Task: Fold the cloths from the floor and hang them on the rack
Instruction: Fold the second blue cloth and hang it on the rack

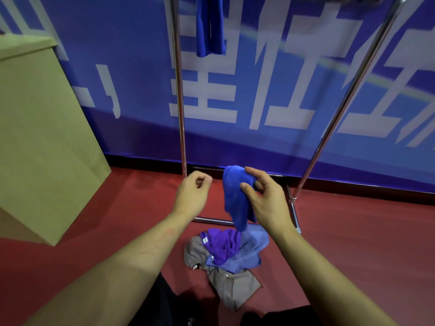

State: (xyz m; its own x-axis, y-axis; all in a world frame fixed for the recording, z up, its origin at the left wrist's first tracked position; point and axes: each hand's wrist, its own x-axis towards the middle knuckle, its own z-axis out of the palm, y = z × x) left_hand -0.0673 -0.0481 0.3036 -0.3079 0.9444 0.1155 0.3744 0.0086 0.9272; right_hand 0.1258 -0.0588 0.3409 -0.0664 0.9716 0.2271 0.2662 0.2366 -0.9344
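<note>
My right hand [264, 198] pinches a royal-blue cloth [235, 196] that hangs down loosely above the floor. My left hand [194, 194] hovers just to its left, fingers curled, holding nothing. Below them a pile lies on the red floor: a purple cloth [222, 245] on top, a light-blue cloth [251, 250] under it, and a brown-grey cloth [226, 283] nearest me. The chrome rack [180, 90] stands behind, with one blue cloth [210, 27] hanging from its top bar.
A tan cardboard box [42, 128] stands at the left. A blue banner wall [282, 90] with white characters runs behind the rack. The rack's base bars [293, 208] lie on the floor beside the pile.
</note>
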